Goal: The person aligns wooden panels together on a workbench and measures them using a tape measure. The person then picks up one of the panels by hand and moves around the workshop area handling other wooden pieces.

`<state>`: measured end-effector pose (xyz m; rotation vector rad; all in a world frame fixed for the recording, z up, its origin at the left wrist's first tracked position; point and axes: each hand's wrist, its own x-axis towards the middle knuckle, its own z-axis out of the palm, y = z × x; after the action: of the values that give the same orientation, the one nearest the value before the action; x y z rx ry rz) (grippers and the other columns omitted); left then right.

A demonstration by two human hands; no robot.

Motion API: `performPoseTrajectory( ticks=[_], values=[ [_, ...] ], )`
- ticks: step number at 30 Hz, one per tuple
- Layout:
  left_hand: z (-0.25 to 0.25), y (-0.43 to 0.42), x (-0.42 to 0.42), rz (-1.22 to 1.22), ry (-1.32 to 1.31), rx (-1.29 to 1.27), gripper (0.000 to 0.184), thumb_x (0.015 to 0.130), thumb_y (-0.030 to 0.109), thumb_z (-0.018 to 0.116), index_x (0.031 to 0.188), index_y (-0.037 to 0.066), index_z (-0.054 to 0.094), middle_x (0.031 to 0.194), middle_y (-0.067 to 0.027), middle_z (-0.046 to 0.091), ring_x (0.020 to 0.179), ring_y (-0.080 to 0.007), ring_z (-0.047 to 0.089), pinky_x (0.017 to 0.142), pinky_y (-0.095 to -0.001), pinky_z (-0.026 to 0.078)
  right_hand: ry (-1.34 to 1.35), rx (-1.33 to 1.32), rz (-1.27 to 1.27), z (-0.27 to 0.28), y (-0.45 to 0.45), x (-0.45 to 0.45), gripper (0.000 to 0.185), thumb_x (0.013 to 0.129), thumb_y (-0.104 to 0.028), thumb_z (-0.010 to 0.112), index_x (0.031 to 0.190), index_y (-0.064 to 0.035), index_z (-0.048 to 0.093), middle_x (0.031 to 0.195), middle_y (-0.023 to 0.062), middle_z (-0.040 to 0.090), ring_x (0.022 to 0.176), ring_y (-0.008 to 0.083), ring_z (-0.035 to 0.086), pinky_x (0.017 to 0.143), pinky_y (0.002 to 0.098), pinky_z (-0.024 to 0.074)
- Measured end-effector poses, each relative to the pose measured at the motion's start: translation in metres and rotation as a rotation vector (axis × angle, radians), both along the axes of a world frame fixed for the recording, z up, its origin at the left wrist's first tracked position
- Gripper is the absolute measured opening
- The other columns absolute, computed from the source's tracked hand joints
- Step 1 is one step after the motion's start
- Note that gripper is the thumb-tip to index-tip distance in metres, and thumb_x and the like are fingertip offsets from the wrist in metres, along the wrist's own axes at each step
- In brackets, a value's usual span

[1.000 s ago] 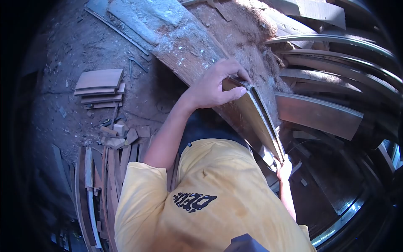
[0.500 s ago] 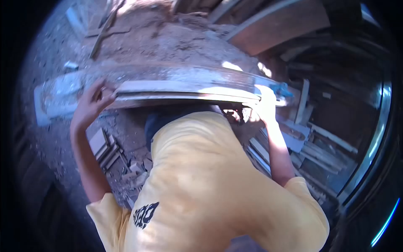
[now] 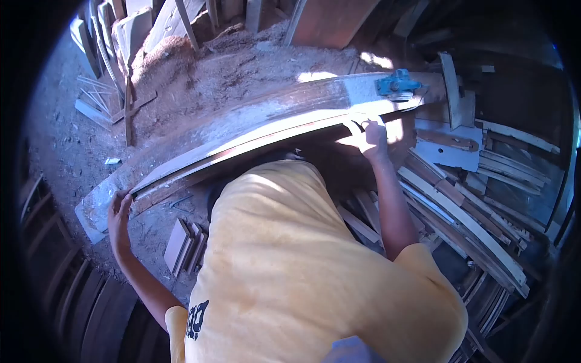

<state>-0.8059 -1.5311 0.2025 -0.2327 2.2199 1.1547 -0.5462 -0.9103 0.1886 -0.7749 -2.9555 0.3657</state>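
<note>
A long, thin, curved wooden strip [image 3: 242, 141] lies along the near edge of a dusty plank bench [image 3: 212, 128], with a dark gap between its layers. My left hand [image 3: 120, 209] pinches the strip's left end, near the bench's left end. On the right part of the strip is my right hand [image 3: 368, 134], its fingers closed round the edge in bright sunlight. A blue tool [image 3: 398, 83], perhaps a clamp or vise, sits on the bench beyond my right hand.
Small stacked boards [image 3: 180, 245] lie on the ground below the bench. Many curved wood strips [image 3: 466, 218] are piled at the right. A broad brown board [image 3: 333, 23] and upright offcuts [image 3: 130, 36] stand beyond the bench. Sawdust covers the ground.
The strip has swung from a steep slant on the right to lying along the bench. My left hand has moved to the far left, and the view has turned, bringing the blue tool into sight.
</note>
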Motion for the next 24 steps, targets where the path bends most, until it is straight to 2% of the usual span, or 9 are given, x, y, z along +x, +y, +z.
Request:
performPoseTrajectory(
  ticks=[2,4,7,9,10,16,19,21,24],
  values=[
    [0.005,0.006,0.005,0.002,-0.005,-0.053,0.032,0.095,0.037,0.064,0.114,0.012,0.069,0.097,0.0069,0.061,0.079,-0.0065,0.042,0.072,-0.0235,0.033,0.074,0.094,0.306,0.004,0.006,-0.008,0.021,0.086,-0.029,0.075,0.097,-0.0118,0.077,0.094,0.0102,0.074,0.087,0.0309,0.07,0.081,0.0407,0.0552],
    [0.005,0.013,0.013,0.085,0.036,-0.034,0.034,0.096,0.037,0.063,0.12,0.013,0.069,0.09,0.0097,0.057,0.073,-0.0047,0.034,0.065,-0.0231,0.026,0.083,0.095,0.359,0.009,0.011,-0.01,0.02,0.086,-0.029,0.074,0.096,-0.0117,0.078,0.095,0.01,0.074,0.088,0.0305,0.07,0.081,0.0401,0.0554],
    [0.003,0.013,0.017,0.117,0.031,-0.013,0.037,0.096,0.037,0.062,0.124,0.013,0.068,0.084,0.0101,0.052,0.073,-0.0044,0.034,0.064,-0.0228,0.026,0.127,0.149,0.487,0.015,0.014,-0.016,0.02,0.085,-0.029,0.076,0.094,-0.011,0.077,0.094,0.0084,0.074,0.088,0.0273,0.071,0.081,0.0378,0.0557],
    [-0.002,0.015,0.021,0.163,0.06,-0.013,0.038,0.097,0.037,0.062,0.125,0.013,0.068,0.082,0.0098,0.051,0.072,-0.0042,0.034,0.063,-0.0224,0.025,0.105,-0.297,-0.002,0.028,0.004,-0.02,0.023,0.082,-0.027,0.081,0.095,-0.0087,0.074,0.091,0.0075,0.074,0.087,0.0225,0.072,0.08,0.035,0.0558],
    [-0.004,0.017,0.024,0.207,0.082,-0.008,0.038,0.097,0.037,0.062,0.126,0.013,0.067,0.081,0.0095,0.049,0.071,-0.004,0.034,0.062,-0.022,0.025,0.152,-0.426,-0.092,0.017,0.01,-0.015,0.03,0.078,-0.025,0.085,0.097,-0.0064,0.071,0.089,0.0065,0.073,0.086,0.0182,0.071,0.078,0.0329,0.0557],
    [-0.019,0.021,0.035,0.363,0.117,0.064,0.039,0.097,0.036,0.062,0.128,0.013,0.066,0.088,0.0073,0.053,0.071,-0.003,0.036,0.06,-0.0208,0.028,0.294,-0.643,0.021,-0.007,0.018,-0.009,0.038,0.081,-0.019,0.082,0.113,-0.0038,0.069,0.098,0.0086,0.073,0.097,0.0174,0.069,0.087,0.0323,0.0534],
    [-0.038,0.017,0.041,0.262,0.285,0.058,0.039,0.098,0.036,0.059,0.13,0.014,0.063,0.101,0.0056,0.058,0.072,-0.005,0.039,0.062,-0.0217,0.032,0.366,-0.712,-0.027,-0.023,0.01,-0.023,0.032,0.08,-0.012,0.081,0.111,-0.0059,0.072,0.103,0.0082,0.073,0.098,0.0201,0.068,0.088,0.0328,0.0526],
    [-0.041,0.019,0.038,0.49,0.202,0.119,0.04,0.098,0.037,0.057,0.131,0.014,0.061,0.108,0.0042,0.06,0.073,-0.0074,0.04,0.064,-0.0249,0.034,0.243,-0.717,-0.041,-0.014,0.011,-0.022,0.03,0.082,-0.013,0.078,0.11,-0.0053,0.072,0.101,0.0095,0.074,0.097,0.021,0.068,0.088,0.0331,0.0519],
    [-0.039,0.023,0.031,0.484,0.233,-0.008,0.041,0.098,0.043,0.053,0.126,0.014,0.061,0.111,0.0017,0.063,0.075,-0.0096,0.041,0.064,-0.0285,0.035,0.35,-0.709,-0.014,-0.008,0.008,-0.03,0.029,0.081,-0.016,0.08,0.107,-0.0054,0.073,0.096,0.0105,0.074,0.094,0.0227,0.069,0.087,0.035,0.052]
  ],
)
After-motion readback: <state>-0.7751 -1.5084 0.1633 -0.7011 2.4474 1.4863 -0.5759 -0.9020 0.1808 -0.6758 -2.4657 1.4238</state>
